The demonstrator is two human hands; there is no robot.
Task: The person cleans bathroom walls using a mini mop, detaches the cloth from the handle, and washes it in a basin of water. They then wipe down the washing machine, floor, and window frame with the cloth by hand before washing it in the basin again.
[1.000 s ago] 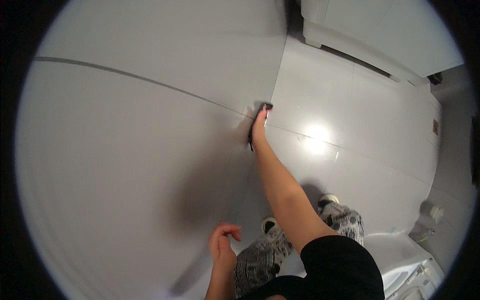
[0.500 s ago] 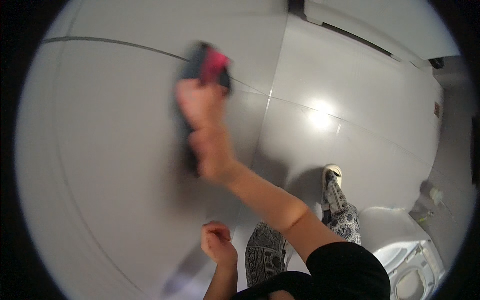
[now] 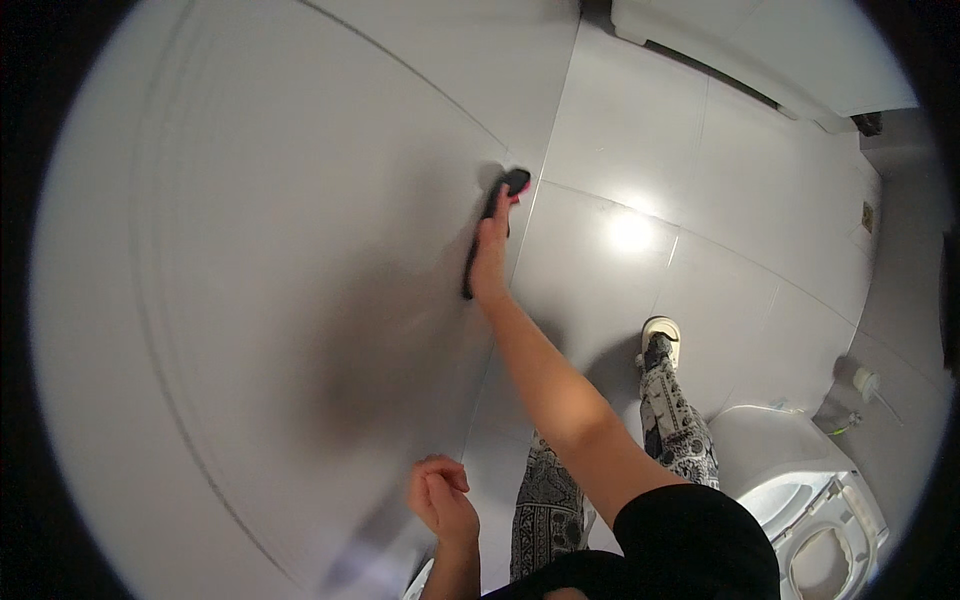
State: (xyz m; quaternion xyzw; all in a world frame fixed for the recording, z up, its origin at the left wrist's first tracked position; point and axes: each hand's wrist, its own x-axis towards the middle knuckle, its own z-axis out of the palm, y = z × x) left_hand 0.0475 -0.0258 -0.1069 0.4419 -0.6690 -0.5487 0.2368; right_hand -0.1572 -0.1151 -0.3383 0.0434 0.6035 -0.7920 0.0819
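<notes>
My right hand (image 3: pixel 489 262) is at the light grey tiled wall (image 3: pixel 250 250), low down beside the corner with the floor. It grips a long, flat black pad (image 3: pixel 517 182) that has a pink part along one side. The pad lies against the wall or very close to it, and my fingers and palm cover much of it, so its exact kind does not show. Lower in the view, my left hand (image 3: pixel 442 497) hovers in front of the wall with its fingers curled in, and nothing shows in it.
Glossy grey tiles form the floor (image 3: pixel 600 270). A white toilet (image 3: pixel 775 455) with its seat stands at the lower right. Along the far edge is a white cabinet-like unit (image 3: pixel 740 45). My shoe (image 3: pixel 661 340) rests on the floor ahead of the toilet.
My right hand has carried the black pad down and to the right across the wall, from higher up to near the floor line. My left hand has barely moved.
</notes>
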